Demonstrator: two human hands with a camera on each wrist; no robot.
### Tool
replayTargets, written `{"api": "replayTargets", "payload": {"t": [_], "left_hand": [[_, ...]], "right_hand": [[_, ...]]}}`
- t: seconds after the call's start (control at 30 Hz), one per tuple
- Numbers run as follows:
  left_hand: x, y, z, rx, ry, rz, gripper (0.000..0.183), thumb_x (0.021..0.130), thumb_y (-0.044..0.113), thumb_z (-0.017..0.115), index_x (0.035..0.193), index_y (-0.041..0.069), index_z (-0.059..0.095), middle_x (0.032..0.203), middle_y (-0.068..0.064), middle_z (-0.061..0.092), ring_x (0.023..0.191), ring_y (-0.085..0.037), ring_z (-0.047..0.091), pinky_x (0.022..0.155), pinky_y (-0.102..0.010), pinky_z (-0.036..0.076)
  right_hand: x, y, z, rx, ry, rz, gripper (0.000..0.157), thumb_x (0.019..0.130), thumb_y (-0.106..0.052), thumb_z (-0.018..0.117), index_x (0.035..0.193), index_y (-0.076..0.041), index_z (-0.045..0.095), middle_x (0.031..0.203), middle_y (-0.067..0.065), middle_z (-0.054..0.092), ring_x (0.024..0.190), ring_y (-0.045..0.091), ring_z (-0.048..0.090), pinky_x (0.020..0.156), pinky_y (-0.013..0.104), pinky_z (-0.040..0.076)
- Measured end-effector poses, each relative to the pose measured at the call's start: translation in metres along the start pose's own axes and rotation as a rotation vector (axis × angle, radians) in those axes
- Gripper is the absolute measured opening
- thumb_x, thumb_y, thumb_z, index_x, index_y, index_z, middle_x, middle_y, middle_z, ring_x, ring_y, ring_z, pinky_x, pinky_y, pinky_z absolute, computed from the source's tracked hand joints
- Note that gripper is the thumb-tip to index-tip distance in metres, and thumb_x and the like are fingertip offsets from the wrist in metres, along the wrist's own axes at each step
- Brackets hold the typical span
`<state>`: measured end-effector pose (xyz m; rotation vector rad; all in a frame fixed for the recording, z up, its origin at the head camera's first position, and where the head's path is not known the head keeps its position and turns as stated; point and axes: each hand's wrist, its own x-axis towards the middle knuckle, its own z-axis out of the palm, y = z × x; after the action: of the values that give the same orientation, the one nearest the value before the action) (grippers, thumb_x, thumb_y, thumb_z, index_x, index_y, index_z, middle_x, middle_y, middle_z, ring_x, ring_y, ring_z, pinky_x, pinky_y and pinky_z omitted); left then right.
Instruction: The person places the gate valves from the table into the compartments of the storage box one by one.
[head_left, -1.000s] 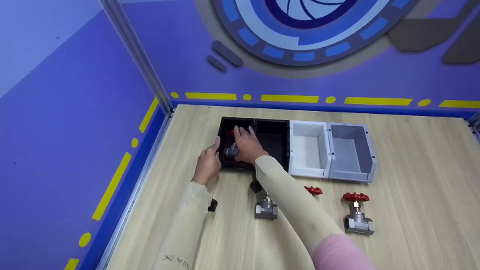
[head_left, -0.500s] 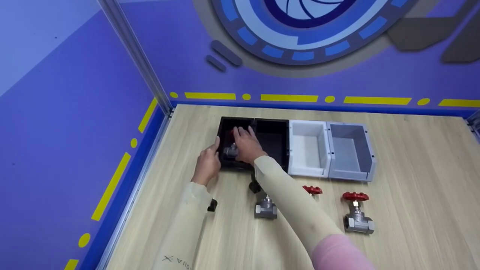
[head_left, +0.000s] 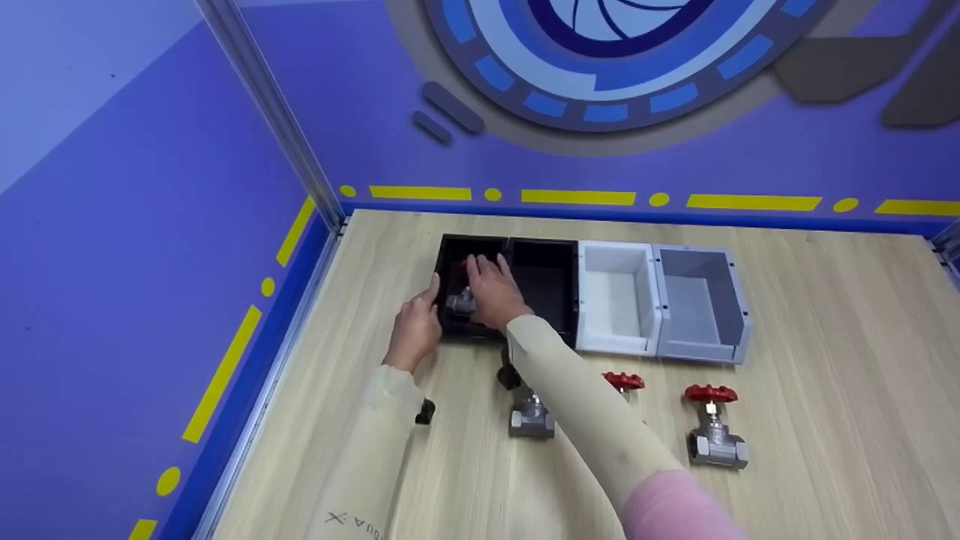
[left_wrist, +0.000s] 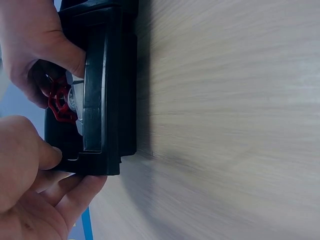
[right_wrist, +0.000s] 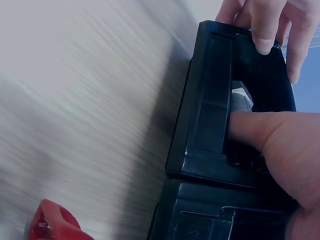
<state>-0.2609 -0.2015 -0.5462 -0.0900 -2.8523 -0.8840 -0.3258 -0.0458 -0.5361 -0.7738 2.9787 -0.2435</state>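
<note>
A pale wood-grain tabletop (head_left: 847, 322) meets a blue-violet back wall (head_left: 360, 112) at its far edge and a similar side wall (head_left: 150, 262) along its left edge. A metal post (head_left: 276, 112) rises at the far left corner; yellow dashes (head_left: 577, 197) line both walls low down, beneath the back one's large circular design (head_left: 607, 114).

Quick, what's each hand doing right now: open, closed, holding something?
Left hand: pinching the side wall of the leftmost black bin.
Right hand: holding the red-wheeled valve inside it.
</note>
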Motion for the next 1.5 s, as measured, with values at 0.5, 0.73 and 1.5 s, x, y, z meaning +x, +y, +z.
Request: {"api": "replayTargets", "payload": {"t": [0.5, 0.73, 1.5], "left_hand": [[-0.0005, -0.0011, 0.0020, 0.000, 0.010, 0.002, 0.058, 0.093, -0.003, 0.050, 0.149, 0.010, 0.038, 0.138, -0.014, 0.057, 0.121, -0.033, 0.057, 0.100, -0.044, 0.047], [0.0000, -0.0006, 0.0021, -0.003, 0.008, -0.008, 0.058, 0.093, -0.001, 0.051, 0.149, 0.011, 0.038, 0.138, -0.014, 0.057, 0.122, -0.033, 0.057, 0.101, -0.044, 0.046], [0.0002, -0.0007, 0.0022, 0.000, 0.014, -0.010, 0.058, 0.094, -0.002, 0.051, 0.149, 0.010, 0.038, 0.139, -0.015, 0.056, 0.122, -0.032, 0.057, 0.100, -0.044, 0.047]], "right_hand": [[-0.0007, -0.0033, 0.0059, -0.063, 0.044, 0.029, 0.106, 0.069, -0.034, 0.086, 0.150, 0.000, 0.026, 0.150, 0.016, 0.041, 0.137, 0.028, 0.044, 0.122, 0.045, 0.014], [-0.0005, -0.0036, 0.0065, -0.094, 0.056, 0.024, 0.095, 0.074, -0.027, 0.082, 0.149, -0.001, 0.030, 0.147, 0.015, 0.046, 0.133, 0.028, 0.047, 0.122, 0.046, 0.016], [-0.0008, -0.0042, 0.0069, -0.105, 0.058, 0.021, 0.090, 0.079, -0.025, 0.077, 0.150, 0.000, 0.027, 0.149, 0.015, 0.045, 0.136, 0.027, 0.046, 0.122, 0.046, 0.017]]}}
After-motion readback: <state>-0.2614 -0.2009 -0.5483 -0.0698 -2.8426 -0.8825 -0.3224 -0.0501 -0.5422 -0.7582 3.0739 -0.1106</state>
